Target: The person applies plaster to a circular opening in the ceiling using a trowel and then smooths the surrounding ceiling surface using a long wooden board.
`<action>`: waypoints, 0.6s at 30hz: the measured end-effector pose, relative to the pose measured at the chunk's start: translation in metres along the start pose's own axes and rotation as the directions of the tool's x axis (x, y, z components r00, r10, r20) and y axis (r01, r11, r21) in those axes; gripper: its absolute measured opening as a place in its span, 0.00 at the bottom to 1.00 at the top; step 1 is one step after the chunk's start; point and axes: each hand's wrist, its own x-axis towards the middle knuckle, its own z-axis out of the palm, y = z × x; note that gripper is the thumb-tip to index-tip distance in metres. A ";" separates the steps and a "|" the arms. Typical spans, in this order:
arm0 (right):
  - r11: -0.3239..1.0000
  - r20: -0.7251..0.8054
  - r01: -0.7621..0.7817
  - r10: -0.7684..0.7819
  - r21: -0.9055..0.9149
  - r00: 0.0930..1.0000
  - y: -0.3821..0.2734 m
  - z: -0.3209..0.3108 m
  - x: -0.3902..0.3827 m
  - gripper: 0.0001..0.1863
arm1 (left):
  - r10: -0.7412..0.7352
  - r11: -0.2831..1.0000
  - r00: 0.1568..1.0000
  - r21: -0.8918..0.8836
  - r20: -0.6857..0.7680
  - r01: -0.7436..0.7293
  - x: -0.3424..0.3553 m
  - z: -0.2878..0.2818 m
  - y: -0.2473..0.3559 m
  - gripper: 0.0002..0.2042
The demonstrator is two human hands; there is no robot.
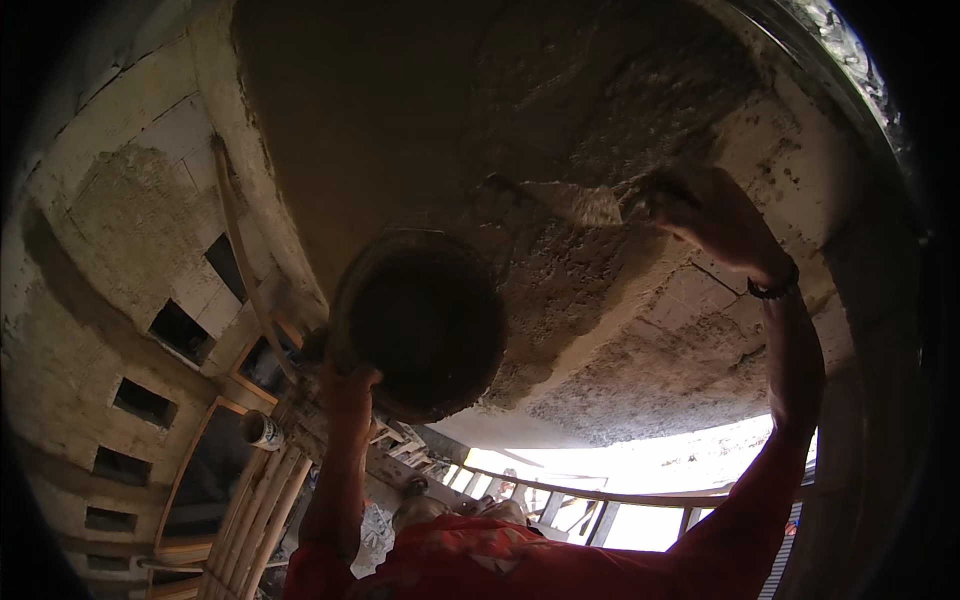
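My left hand (350, 392) grips the lower left rim of a round dark basin (428, 325), held up close to the plastered wall. What lies inside the basin is too dark to make out. At the upper right, my right hand (715, 222) is closed around the handle of a trowel (582, 203). Its blade points left and lies at the wet, rough mortar (600, 250) on the wall. Smoother dark plaster (380, 120) covers the area above and left of the basin.
Along the left, a block wall (130, 210) has several rectangular openings. A long thin pole (240, 245) leans there. Below stand a white bucket (262, 430) and wooden poles (262, 515). A wooden railing (600, 495) runs behind, before bright daylight. Bare blockwork (690, 300) shows at right.
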 end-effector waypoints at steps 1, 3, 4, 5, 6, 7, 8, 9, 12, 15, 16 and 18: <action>0.977 -0.154 -0.070 0.039 -0.200 0.987 0.028 -0.014 0.004 0.15 | -0.018 1.000 1.000 0.026 -0.007 0.018 -0.005 -0.002 0.000 0.28; 0.866 -0.453 -0.437 0.297 -0.243 0.840 0.057 -0.060 0.013 0.14 | -0.023 0.997 1.000 0.069 -0.005 0.023 -0.005 -0.004 0.005 0.28; 0.870 -0.486 -0.399 0.226 -0.289 0.845 0.039 -0.093 0.005 0.14 | -0.061 0.998 0.996 0.025 0.067 0.059 -0.005 0.009 -0.009 0.28; 0.906 -0.512 -0.326 0.152 -0.270 0.846 0.029 -0.099 0.004 0.14 | -0.071 0.997 0.994 0.030 0.078 0.069 -0.008 0.008 -0.013 0.28; 0.940 -0.539 -0.241 0.077 -0.241 0.839 0.022 -0.098 0.005 0.15 | -0.089 0.996 0.995 -0.015 0.052 0.090 -0.009 0.008 -0.016 0.29; 0.963 -0.466 -0.228 0.138 -0.143 0.874 0.028 -0.077 0.006 0.15 | -0.062 0.998 0.998 0.000 0.033 0.062 -0.013 0.007 -0.012 0.29; 0.970 -0.379 -0.238 0.202 -0.051 0.903 0.036 -0.057 0.005 0.16 | -0.043 0.999 0.999 0.015 0.017 0.043 -0.016 0.009 -0.010 0.30; 0.942 -0.299 -0.332 0.307 -0.038 0.904 0.010 -0.067 -0.012 0.16 | -0.056 0.996 0.993 -0.063 0.099 0.063 -0.017 0.029 -0.017 0.30; 0.919 0.168 -0.367 0.342 0.146 0.924 -0.022 0.021 -0.011 0.13 | -0.033 0.998 0.992 -0.057 0.119 0.040 -0.017 0.014 -0.026 0.31; 0.882 0.542 -0.410 0.232 0.233 0.808 -0.024 0.091 -0.030 0.13 | -0.079 0.996 0.984 -0.030 0.160 0.085 -0.028 0.032 -0.013 0.33; 0.889 0.592 -0.384 0.173 0.251 0.787 -0.030 0.111 -0.036 0.13 | -0.029 0.998 0.988 -0.058 0.150 0.038 -0.025 0.032 -0.027 0.32; 0.906 0.695 -0.370 0.129 0.208 0.708 -0.044 0.131 -0.036 0.12 | -0.010 1.000 0.988 -0.020 0.155 0.013 -0.029 0.038 -0.023 0.32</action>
